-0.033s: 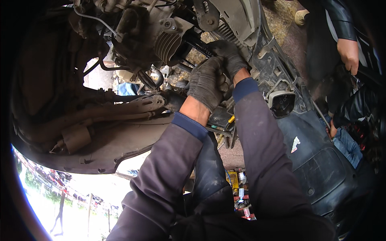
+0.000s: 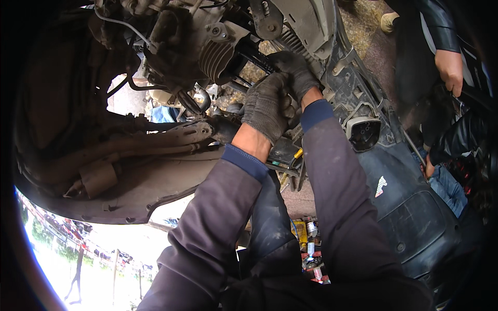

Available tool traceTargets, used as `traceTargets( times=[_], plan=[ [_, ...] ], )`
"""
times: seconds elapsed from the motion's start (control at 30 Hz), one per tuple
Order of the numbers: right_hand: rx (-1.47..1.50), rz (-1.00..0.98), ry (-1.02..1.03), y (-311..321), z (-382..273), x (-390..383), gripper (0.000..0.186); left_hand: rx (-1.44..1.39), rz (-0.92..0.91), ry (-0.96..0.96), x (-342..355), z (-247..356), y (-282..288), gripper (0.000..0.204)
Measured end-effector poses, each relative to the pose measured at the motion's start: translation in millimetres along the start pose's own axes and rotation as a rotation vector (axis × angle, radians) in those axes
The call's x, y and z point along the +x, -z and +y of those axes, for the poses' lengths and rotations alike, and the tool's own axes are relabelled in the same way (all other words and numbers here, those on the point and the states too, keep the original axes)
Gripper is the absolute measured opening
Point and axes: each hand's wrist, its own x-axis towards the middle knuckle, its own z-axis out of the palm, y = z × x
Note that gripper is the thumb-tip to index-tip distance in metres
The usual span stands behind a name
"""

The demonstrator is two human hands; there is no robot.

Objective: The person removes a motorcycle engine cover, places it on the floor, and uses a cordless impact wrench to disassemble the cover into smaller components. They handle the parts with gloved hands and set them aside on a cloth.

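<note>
My left hand (image 2: 264, 109), in a dark grey knit glove, is curled below a black bar-shaped part (image 2: 251, 57) beside a finned metal cylinder (image 2: 212, 59) on the dusty engine (image 2: 171, 36). Whatever its fingers hold is hidden. My right hand (image 2: 295, 72), gloved alike, sits just above and right of it at the end of the black part, fingers bent round something I cannot make out. A yellow tool handle (image 2: 298, 153) lies below my hands among dark plastic parts.
Scooter body panels (image 2: 394, 197) flank the right, with a metal-rimmed housing (image 2: 363, 132). A frame tube (image 2: 135, 147) crosses the left. Another person's hand (image 2: 449, 72) and arms in dark sleeves are at far right. A pile of small containers (image 2: 311, 249) lies below on the ground.
</note>
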Motion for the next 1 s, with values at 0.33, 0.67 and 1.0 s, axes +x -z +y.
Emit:
traceTargets(
  times=[0.33,0.67,1.0],
  plan=[
    [-0.337,0.032,0.162,2.5,-16.1,-15.5,0.020,0.080,-0.041,-0.008,4.4,-1.1,5.7,0.010],
    [-0.749,0.039,0.069,3.1,-39.5,-29.7,0.031,0.011,-0.032,-0.033,9.7,-4.0,5.2,0.018],
    [-0.852,0.007,0.088,2.8,-45.1,-33.8,0.028,0.034,0.005,-0.024,7.4,-1.0,3.8,0.017]
  ],
)
